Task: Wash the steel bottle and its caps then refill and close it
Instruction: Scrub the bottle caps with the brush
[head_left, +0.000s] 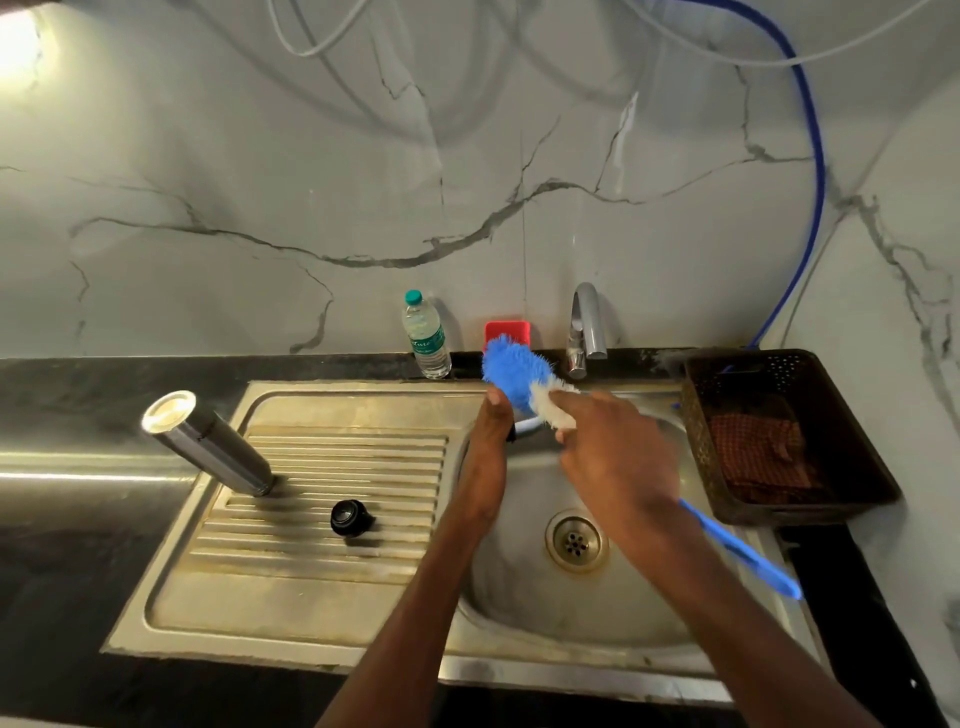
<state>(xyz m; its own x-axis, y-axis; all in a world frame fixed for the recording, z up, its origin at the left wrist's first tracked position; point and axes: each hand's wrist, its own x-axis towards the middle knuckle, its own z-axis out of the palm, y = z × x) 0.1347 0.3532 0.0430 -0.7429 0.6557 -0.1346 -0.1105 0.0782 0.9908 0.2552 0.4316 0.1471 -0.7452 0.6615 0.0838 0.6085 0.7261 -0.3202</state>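
Steel bottle (208, 444) — unlabelled (drainboard (311, 582)).

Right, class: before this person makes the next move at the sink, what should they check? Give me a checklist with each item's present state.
1. Right hand grips the brush firmly: ok.
2. Left hand holds a small dark item by the bristles; whether it is a cap: cannot tell.
3. Steel bottle stands on the drainboard, apparently mouth down: ok.
4. Black cap lies on the drainboard, apart from the bottle: ok.
5. Water running from the tap for rinsing: not ok, no stream visible.
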